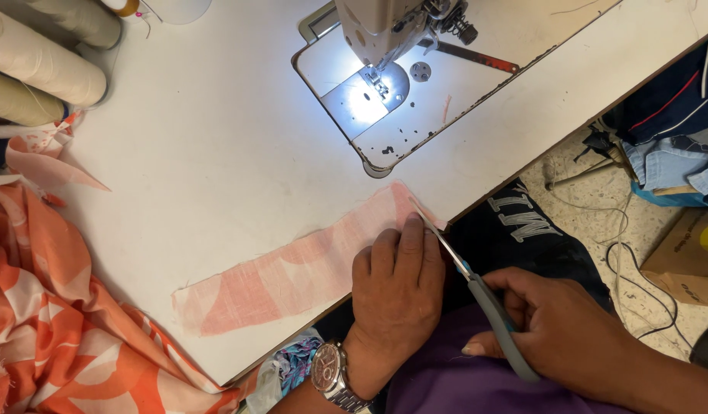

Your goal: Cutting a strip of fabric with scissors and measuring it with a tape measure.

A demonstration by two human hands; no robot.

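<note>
The pink fabric strip (292,272) is lying flat along the near edge of the white sewing table (216,153), running from its frayed left end up to the right, where it reaches the table's edge. The left hand (396,284) is pressing palm-down on the strip's right part, fingers stretched out flat, a metal wristwatch (328,369) showing at the wrist. The right hand (557,322) is closing around the grey handles of a pair of scissors (476,287), whose thin blades are pointing up and left, with the tip lying at the strip's right end just beside the left fingertips. The two hands are sitting near each other but not touching. Behind the strip, the sewing machine (384,31) is standing with its lamp lighting the needle plate. Orange patterned cloth (55,322) is bunching at the table's left side, and large thread cones (39,65) are lying at the far left corner.
</note>
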